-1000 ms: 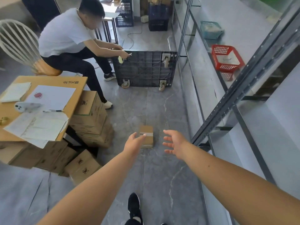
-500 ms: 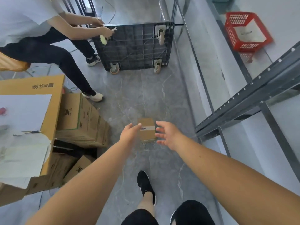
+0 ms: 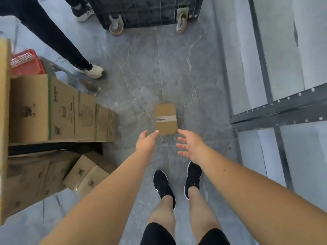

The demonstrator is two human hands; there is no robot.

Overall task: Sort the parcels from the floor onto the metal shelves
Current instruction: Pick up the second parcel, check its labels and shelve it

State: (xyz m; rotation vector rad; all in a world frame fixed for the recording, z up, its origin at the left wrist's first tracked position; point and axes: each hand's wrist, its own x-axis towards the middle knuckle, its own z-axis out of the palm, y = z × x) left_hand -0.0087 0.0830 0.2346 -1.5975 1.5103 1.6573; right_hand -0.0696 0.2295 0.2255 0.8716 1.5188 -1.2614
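1. Two black shoes [image 3: 163, 186] are standing on the grey marbled floor [image 3: 141, 76] at 6 o'clock, bare legs rising toward the camera.
2. The left hand [image 3: 147, 143] is reaching out with fingers spread and empty, its fingertips seeming to meet the near left corner of the parcel [image 3: 165, 119]; whether they are touching it I cannot tell.
3. The right hand [image 3: 190, 145] is hanging open just beside the parcel's near right corner, fingers splayed, gripping nothing.
4. The parcel, a small brown box with a label strip, is lying flat on the floor at 12 o'clock from the hands.
5. Stacked cardboard boxes [image 3: 53, 110] are sitting at 9 o'clock, a red basket [image 3: 26, 61] behind them.
6. The metal shelves [image 3: 283, 112] are running along 3 o'clock.
7. Farther off at 12 o'clock, a dark wheeled cart [image 3: 146, 13] is resting, with another person's leg [image 3: 53, 39] at 10 o'clock.
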